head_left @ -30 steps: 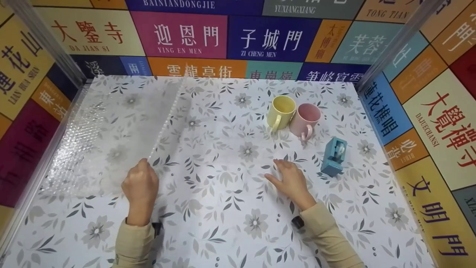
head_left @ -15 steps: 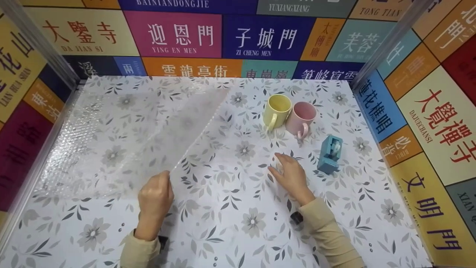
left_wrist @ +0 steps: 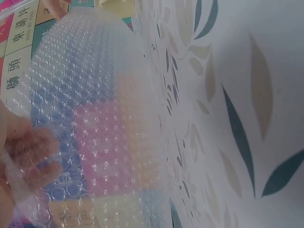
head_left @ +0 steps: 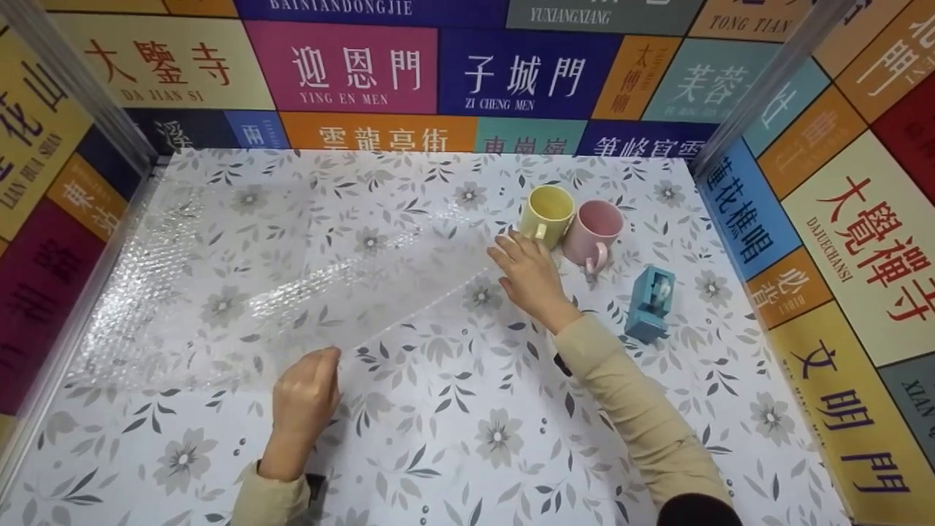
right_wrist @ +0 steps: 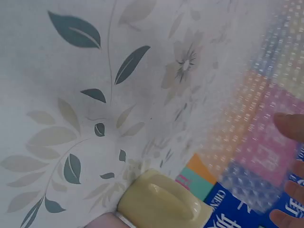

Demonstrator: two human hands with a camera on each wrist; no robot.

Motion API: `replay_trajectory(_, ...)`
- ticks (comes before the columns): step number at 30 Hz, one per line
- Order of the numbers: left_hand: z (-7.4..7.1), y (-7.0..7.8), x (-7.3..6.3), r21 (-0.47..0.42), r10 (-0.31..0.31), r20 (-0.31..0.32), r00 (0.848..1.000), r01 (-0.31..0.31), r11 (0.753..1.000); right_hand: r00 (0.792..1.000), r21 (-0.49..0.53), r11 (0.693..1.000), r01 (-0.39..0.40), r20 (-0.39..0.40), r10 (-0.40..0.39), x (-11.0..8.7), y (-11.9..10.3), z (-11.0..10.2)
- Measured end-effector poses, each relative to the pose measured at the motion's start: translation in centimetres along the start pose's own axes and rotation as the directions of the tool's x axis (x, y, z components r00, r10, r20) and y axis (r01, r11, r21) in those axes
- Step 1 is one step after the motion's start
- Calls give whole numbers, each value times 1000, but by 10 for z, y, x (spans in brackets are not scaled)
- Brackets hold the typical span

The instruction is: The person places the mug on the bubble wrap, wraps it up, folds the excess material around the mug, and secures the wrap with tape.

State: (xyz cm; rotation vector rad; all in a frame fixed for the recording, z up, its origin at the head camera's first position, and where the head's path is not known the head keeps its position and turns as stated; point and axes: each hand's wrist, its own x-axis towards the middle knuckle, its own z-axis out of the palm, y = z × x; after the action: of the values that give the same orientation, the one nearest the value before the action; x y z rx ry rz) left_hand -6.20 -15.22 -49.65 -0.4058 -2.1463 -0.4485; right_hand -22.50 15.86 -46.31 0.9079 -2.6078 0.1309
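A clear sheet of bubble wrap (head_left: 314,292) spreads over the left half of the table, its right part raised. My left hand (head_left: 305,402) pinches the near corner of that raised edge; through the film in the left wrist view its fingers (left_wrist: 40,147) show. Reaching forward, my right hand (head_left: 532,281) has its fingers spread beside the sheet's far right corner, just in front of the yellow mug (head_left: 549,212). In the right wrist view, the thumb (right_wrist: 289,127) and fingers stand apart, with the bubble wrap (right_wrist: 242,137) beyond them.
A pink mug (head_left: 595,235) stands right of the yellow one. Nearer me is a teal tape dispenser (head_left: 649,307). Panels with printed lettering (head_left: 350,69) wall in the flower-patterned table (head_left: 438,453) at the back and sides. Something round and black (head_left: 697,510) shows at the bottom edge.
My left hand has drawn the bubble wrap's edge to the right and toward me. My right hand has moved forward and left, from the table's middle to the sheet's far corner.
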Motion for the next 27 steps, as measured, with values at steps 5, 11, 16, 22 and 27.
replay_trajectory(5, 1, -3, -2, 5, 43, -49, 998, -43, 999, 989, -44, 997, 60, -136, -65, -4, 0, 5)
replay_trajectory(11, 2, -9, -4, -41, 66, -83, 994, -69, 997, 933, -75, 989, 130, -327, -148, -30, -3, -2)
replay_trajectory(16, 3, -12, -6, -78, 87, -65, 994, -92, 993, 915, -81, 985, 153, -365, -172, -58, -8, -7)
replay_trajectory(22, 5, -12, -11, -134, 87, 37, 996, -81, 988, 932, -48, 987, 152, -326, -160, -91, -13, -8)
replay_trajectory(27, 7, -12, -15, -158, 87, 146, 985, -63, 985, 941, -26, 989, 147, -304, -148, -115, -16, -4)
